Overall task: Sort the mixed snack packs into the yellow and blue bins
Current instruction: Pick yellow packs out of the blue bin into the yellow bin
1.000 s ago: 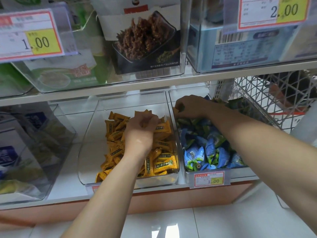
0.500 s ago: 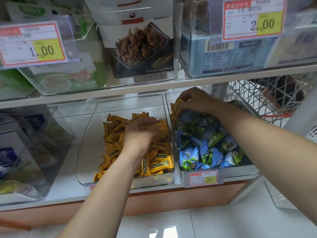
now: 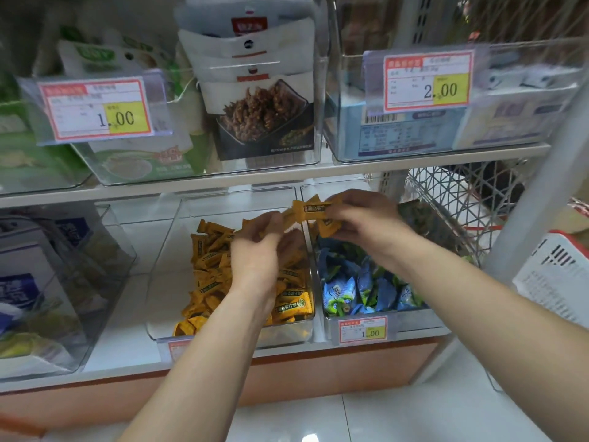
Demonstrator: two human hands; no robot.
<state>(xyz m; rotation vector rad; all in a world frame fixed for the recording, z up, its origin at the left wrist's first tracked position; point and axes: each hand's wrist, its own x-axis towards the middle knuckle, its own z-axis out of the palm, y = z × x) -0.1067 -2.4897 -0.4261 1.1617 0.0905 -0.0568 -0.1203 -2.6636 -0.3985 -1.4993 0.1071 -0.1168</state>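
Note:
Two clear bins stand side by side on the lower shelf. The left bin [image 3: 165, 250] holds several yellow snack packs [image 3: 210, 275]. The right bin [image 3: 414, 320] holds blue and green snack packs [image 3: 357, 285]. My right hand [image 3: 360, 218] is raised over the divide between the bins, gripping yellow packs [image 3: 314, 208]. My left hand [image 3: 261, 250] hovers above the yellow bin, fingers pinching the left end of those packs.
An upper shelf [image 3: 287, 177] hangs close above the bins with more clear boxes and price tags [image 3: 95, 110]. A white wire basket [image 3: 446, 193] stands right of the blue bin. A clear box of cartons [image 3: 47, 282] sits at the left.
My right hand lifted out of the blue bin with yellow packs and moved left. My left hand rose from the yellow pile to meet it. The camera tilted upward.

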